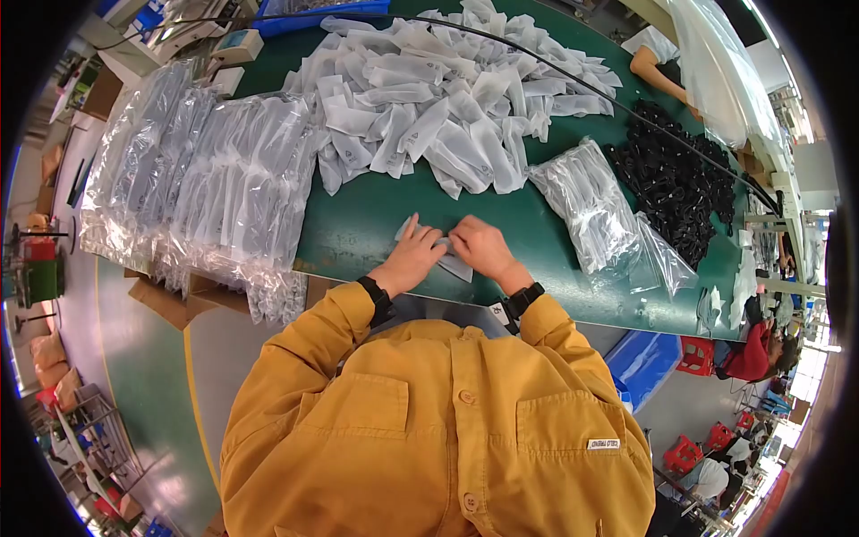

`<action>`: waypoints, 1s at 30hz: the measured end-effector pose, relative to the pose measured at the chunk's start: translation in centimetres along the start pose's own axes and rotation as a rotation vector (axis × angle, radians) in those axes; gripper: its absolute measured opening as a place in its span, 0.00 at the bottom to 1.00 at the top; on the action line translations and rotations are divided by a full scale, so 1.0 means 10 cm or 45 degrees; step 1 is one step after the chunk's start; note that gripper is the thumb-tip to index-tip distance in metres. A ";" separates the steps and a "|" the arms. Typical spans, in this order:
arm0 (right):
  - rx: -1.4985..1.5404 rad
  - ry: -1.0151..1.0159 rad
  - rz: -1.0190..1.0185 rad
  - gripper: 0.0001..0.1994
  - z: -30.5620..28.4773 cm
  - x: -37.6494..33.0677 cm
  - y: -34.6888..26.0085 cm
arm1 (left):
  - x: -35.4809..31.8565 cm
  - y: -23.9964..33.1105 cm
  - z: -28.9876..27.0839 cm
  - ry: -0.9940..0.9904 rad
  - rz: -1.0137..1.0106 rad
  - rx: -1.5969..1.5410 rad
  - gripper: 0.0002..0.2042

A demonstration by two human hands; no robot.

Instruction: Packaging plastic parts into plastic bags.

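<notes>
A small frosted plastic bag point(458, 268) lies at the near edge of the green table, under and between my two hands. My left hand point(408, 258) rests over its left part, fingers bent onto it, and one corner shows past the fingertips. Curled fingers of my right hand point(484, 245) pinch its upper right side. What the bag contains, if anything, is hidden by my hands. Beyond them spreads a big loose heap of similar frosted bags point(420, 98), each with something dark inside.
Transparent bags packed with frosted pouches point(237, 179) line the table's left side. Another packed bag point(586, 210) lies to the right, beside a pile of black cables point(671, 174). A black cable point(537, 58) arcs above the table. At the far right another person's arm point(660, 79) reaches in.
</notes>
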State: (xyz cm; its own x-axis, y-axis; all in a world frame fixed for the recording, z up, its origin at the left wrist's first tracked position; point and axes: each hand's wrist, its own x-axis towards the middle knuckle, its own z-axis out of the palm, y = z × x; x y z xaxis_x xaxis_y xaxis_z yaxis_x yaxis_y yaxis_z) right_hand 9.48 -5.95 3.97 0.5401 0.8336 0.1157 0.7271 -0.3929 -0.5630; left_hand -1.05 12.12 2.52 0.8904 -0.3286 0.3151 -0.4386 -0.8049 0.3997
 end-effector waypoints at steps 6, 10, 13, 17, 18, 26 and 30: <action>-0.417 0.506 0.301 0.10 -0.27 0.64 0.12 | 0.01 0.01 0.02 -0.227 -0.041 -0.242 0.11; -0.448 0.265 0.504 0.11 -0.20 0.64 0.27 | 0.03 0.05 0.05 -0.138 -0.021 -0.225 0.13; -0.292 0.356 0.453 0.11 -0.15 0.26 0.23 | 0.06 0.13 -0.10 0.104 0.051 -0.007 0.19; -0.105 0.236 0.089 0.12 -0.16 -0.04 0.10 | 0.17 0.14 -0.27 0.096 0.080 0.103 0.21; -0.069 0.212 0.094 0.13 -0.15 -0.01 0.07 | 0.16 0.12 -0.25 0.095 0.078 0.102 0.21; -0.543 0.356 0.308 0.13 0.05 0.94 0.09 | 0.03 -0.04 0.10 -0.253 -0.022 -0.239 0.24; -0.679 0.167 0.406 0.11 0.06 0.84 0.21 | 0.08 -0.02 0.02 -0.209 -0.083 -0.298 0.27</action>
State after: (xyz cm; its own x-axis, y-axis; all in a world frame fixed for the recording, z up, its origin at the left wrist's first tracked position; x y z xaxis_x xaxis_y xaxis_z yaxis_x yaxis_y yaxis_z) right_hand 15.31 0.50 3.30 0.7880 0.6022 0.1280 0.6146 -0.7818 -0.1049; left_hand -0.22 11.93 2.56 0.9171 -0.3707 0.1466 -0.3791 -0.6973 0.6083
